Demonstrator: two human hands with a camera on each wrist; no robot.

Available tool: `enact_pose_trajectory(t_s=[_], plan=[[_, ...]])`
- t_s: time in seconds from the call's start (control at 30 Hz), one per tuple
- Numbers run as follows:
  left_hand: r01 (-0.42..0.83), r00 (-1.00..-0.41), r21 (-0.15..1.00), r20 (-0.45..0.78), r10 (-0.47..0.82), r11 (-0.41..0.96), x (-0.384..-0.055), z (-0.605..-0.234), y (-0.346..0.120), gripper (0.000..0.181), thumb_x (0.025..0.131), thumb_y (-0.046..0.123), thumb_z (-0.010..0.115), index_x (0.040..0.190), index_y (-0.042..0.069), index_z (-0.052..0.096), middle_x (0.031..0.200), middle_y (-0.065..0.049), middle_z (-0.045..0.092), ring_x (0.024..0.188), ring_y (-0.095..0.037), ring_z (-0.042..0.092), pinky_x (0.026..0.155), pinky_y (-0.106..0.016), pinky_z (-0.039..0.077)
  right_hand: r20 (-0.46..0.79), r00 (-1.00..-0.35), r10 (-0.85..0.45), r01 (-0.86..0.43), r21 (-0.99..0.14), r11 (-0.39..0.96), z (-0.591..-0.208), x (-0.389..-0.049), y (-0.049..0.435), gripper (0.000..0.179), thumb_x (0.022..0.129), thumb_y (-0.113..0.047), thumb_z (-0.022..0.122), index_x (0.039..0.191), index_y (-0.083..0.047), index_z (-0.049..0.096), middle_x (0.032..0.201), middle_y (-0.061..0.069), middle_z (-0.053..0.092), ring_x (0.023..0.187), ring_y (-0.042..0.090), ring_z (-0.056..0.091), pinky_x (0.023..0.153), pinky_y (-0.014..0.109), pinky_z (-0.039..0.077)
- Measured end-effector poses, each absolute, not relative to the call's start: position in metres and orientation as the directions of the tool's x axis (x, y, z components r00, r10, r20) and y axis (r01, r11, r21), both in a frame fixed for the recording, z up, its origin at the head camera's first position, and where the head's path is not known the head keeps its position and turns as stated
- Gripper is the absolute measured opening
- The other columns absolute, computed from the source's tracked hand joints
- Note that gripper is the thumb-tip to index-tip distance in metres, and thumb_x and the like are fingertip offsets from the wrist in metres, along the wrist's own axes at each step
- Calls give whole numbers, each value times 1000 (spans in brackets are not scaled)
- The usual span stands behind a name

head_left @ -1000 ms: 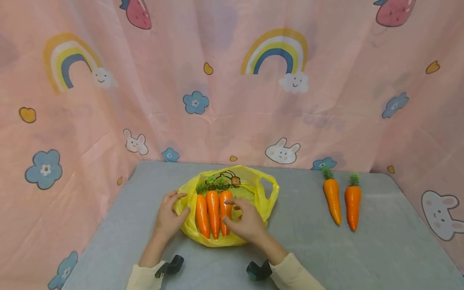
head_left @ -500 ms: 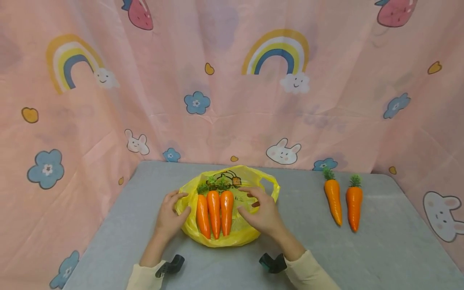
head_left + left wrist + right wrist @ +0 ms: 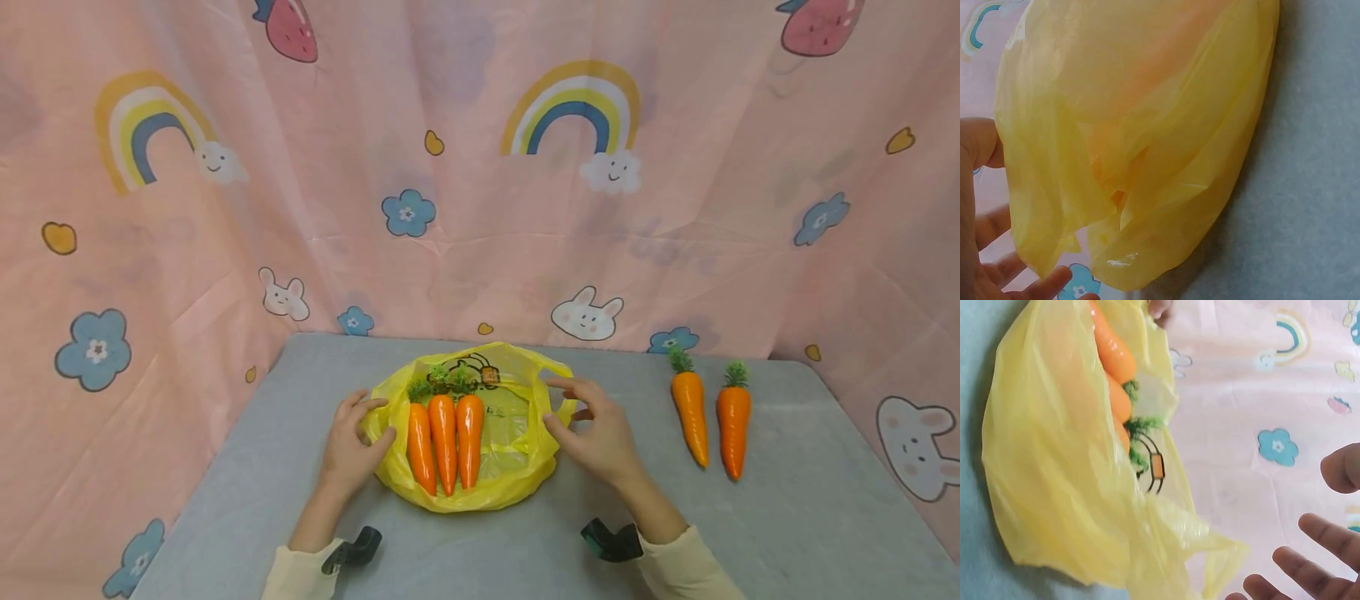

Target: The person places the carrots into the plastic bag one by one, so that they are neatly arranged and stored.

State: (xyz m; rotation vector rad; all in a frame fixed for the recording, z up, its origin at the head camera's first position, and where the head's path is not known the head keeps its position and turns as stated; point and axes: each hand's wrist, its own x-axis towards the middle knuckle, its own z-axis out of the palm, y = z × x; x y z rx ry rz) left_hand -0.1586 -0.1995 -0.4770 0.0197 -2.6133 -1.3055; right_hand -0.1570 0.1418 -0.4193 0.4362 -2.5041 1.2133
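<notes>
A yellow plastic bag [image 3: 498, 500] lies with its mouth wide toward me. Inside, side by side, are three orange carrots [image 3: 446, 442] with green tops up. My left hand [image 3: 351, 442] holds the bag's left rim, thumb and fingers hooked over the edge; the film covers some fingertips in the left wrist view. Beside the bag's right handle [image 3: 567, 408] is my right hand [image 3: 600, 433], its fingers loosely bent. Seen from the right wrist, these fingers [image 3: 1310, 565] are spread, hold nothing and stand apart from the film.
Two more carrots [image 3: 690, 417] lie on the right of the grey table [image 3: 795, 517], tops toward the back. A pink patterned curtain [image 3: 480, 250] hangs behind and at both sides. Each wrist bears a dark camera mount [image 3: 611, 540].
My right hand has come away from the rightmost carrot in the bag and moved right, over to the handle. The left hand stays at the left rim.
</notes>
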Motion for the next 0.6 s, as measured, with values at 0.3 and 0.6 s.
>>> enact_pose_trajectory(t_s=[0.3, 0.6], plan=[[86, -977, 794, 186, -106, 602, -159, -477, -198, 44, 81, 22, 73, 122, 11, 63, 152, -15, 34, 139, -41, 34, 109, -58, 34, 446, -892, -74, -387, -667, 636, -422, -158, 174, 39, 79, -12, 74, 117, -7, 65, 117, 13, 65, 99, 32, 63, 72, 43, 56], [86, -977, 793, 185, -104, 602, -158, -475, -197, 43, 82, 22, 71, 122, 10, 62, 151, -16, 35, 137, -41, 37, 107, -58, 36, 411, -912, 3, -303, -677, 671, -425, -156, 192, 40, 82, -15, 73, 120, -8, 64, 120, 15, 63, 99, 33, 63, 73, 39, 55]])
